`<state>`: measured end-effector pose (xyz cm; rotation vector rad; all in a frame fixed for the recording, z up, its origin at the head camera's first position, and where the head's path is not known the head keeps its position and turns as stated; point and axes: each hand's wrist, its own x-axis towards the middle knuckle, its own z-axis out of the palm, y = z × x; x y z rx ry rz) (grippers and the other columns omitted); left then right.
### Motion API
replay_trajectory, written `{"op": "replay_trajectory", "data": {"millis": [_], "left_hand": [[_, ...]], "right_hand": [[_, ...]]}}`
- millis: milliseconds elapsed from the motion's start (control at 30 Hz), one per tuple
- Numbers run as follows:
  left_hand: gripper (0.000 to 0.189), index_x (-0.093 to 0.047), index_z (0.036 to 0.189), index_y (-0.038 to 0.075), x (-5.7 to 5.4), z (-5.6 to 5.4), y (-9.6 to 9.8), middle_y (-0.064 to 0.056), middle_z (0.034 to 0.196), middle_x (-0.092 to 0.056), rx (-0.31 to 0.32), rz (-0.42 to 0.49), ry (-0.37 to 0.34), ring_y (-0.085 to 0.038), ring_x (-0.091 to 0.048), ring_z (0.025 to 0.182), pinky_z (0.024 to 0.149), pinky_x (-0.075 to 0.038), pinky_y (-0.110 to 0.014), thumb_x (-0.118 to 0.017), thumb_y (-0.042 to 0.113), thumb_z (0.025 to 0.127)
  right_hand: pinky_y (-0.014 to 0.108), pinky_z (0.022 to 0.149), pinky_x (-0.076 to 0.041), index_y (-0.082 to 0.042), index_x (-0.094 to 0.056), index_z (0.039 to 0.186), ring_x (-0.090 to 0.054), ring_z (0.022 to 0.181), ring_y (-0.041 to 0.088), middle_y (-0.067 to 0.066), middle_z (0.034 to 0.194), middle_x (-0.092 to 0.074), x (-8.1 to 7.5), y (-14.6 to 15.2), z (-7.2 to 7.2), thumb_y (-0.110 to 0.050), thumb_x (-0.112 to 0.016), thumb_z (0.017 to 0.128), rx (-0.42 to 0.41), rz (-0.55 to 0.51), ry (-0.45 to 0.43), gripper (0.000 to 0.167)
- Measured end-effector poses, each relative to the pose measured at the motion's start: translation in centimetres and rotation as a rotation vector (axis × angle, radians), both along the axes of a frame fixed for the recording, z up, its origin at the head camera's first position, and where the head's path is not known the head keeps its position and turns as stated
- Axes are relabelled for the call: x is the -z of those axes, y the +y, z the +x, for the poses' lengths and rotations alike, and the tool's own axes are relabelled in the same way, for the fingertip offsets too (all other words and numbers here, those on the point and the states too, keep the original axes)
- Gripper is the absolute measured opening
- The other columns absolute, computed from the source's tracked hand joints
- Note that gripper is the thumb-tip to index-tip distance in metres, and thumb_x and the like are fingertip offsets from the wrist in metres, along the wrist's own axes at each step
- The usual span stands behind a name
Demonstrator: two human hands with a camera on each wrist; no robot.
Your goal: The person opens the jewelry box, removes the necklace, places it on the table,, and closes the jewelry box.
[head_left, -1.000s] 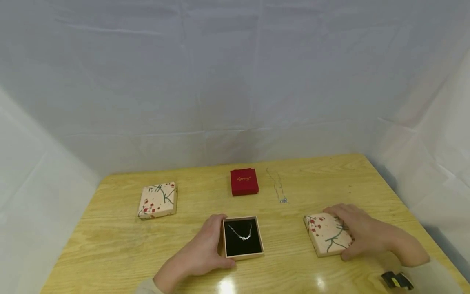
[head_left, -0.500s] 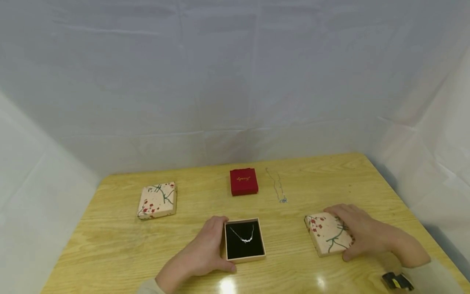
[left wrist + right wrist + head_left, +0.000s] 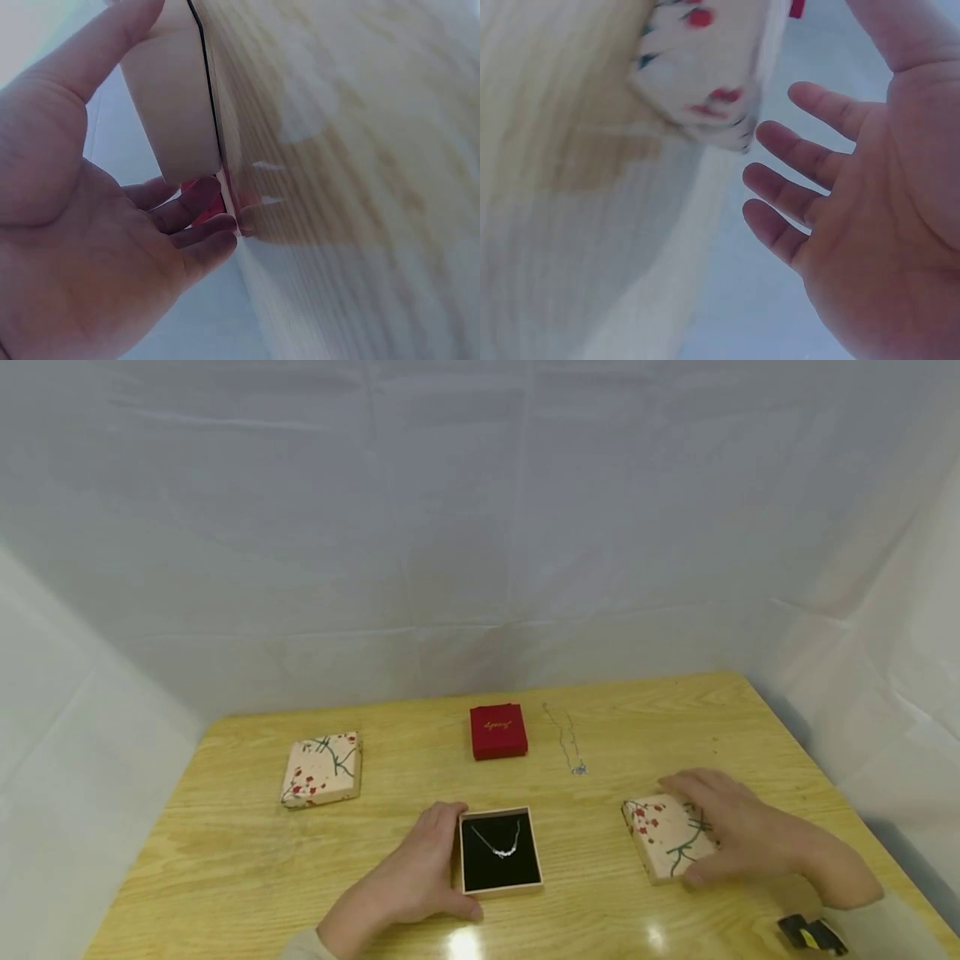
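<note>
My left hand (image 3: 423, 868) holds an open square jewelry box (image 3: 501, 890) by its left side, thumb at the near edge and fingers at the far one. Inside, a silver necklace (image 3: 504, 853) lies on a black pad (image 3: 495, 874). The left wrist view shows the box's plain outer wall (image 3: 176, 97) between thumb and fingers. My right hand (image 3: 742, 827) hovers at the right side of a cream flower-patterned square (image 3: 663, 839); whether it is a lid or a whole box I cannot tell. In the right wrist view the fingers (image 3: 784, 191) are spread and apart from it.
A second flower-patterned box (image 3: 322, 768) sits at the left of the wooden table (image 3: 225, 868). Toward the back lie a red box (image 3: 498, 731) with gold lettering and, beside it, another silver necklace (image 3: 578, 769). White cloth (image 3: 450, 527) closes off the back and sides.
My right hand has lifted slightly off the flower-patterned square, which stays in place. The open jewelry box in my left hand has shifted a little toward me and to the right.
</note>
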<state>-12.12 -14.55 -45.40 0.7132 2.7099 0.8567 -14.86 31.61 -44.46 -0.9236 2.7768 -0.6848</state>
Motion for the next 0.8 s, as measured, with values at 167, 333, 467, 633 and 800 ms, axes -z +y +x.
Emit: {"op": "replay_trajectory", "data": {"millis": [167,333,467,633,800], "left_hand": [[0.13,-0.033,0.157,-0.006,-0.1,0.1,-0.2,-0.02,0.151,-0.045,-0.006,0.017,-0.016,-0.04,-0.038,0.145,0.122,-0.033,-0.055,-0.101,0.05,0.063],[0.127,-0.035,0.157,-0.006,-0.3,0.2,-0.4,-0.017,0.151,-0.045,-0.003,0.029,-0.016,-0.038,-0.04,0.145,0.121,-0.035,-0.056,-0.1,0.051,0.064],[0.122,-0.036,0.157,-0.005,-0.3,0.2,-0.6,-0.017,0.152,-0.045,-0.002,0.04,-0.026,-0.037,-0.04,0.145,0.121,-0.036,-0.056,-0.098,0.052,0.069],[0.117,-0.038,0.156,-0.005,-0.1,0.1,-0.6,-0.015,0.15,-0.046,-0.002,0.041,-0.022,-0.035,-0.041,0.143,0.12,-0.037,-0.055,-0.097,0.051,0.071],[0.115,-0.04,0.154,-0.006,-0.2,0.1,-0.5,-0.013,0.146,-0.048,0.001,0.047,-0.022,-0.032,-0.043,0.14,0.119,-0.039,-0.055,-0.097,0.05,0.071]], "right_hand": [[0.073,0.102,-0.042,-0.009,-0.048,0.156,-0.042,0.14,0.046,0.018,0.155,-0.047,-0.9,-1.4,-0.2,-0.065,-0.082,0.083,-0.008,-0.036,-0.002,0.098],[0.066,0.103,-0.046,-0.014,-0.053,0.154,-0.047,0.138,0.037,0.007,0.152,-0.052,-1.9,-3.5,-0.4,-0.052,-0.08,0.092,-0.043,-0.038,0.036,0.077],[0.056,0.101,-0.051,-0.018,-0.058,0.15,-0.053,0.131,0.027,-0.002,0.144,-0.057,-2.5,-5.7,-0.5,-0.038,-0.078,0.098,-0.077,-0.028,0.088,0.059],[0.043,0.094,-0.055,-0.019,-0.066,0.14,-0.06,0.113,0.018,-0.005,0.129,-0.063,-2.9,-9.1,-0.9,-0.034,-0.074,0.102,-0.119,-0.023,0.159,0.042],[0.043,0.096,-0.056,-0.016,-0.073,0.129,-0.062,0.11,0.018,-0.003,0.12,-0.066,-3.1,-12.5,-1.0,-0.027,-0.075,0.101,-0.141,-0.012,0.22,0.03]]}}
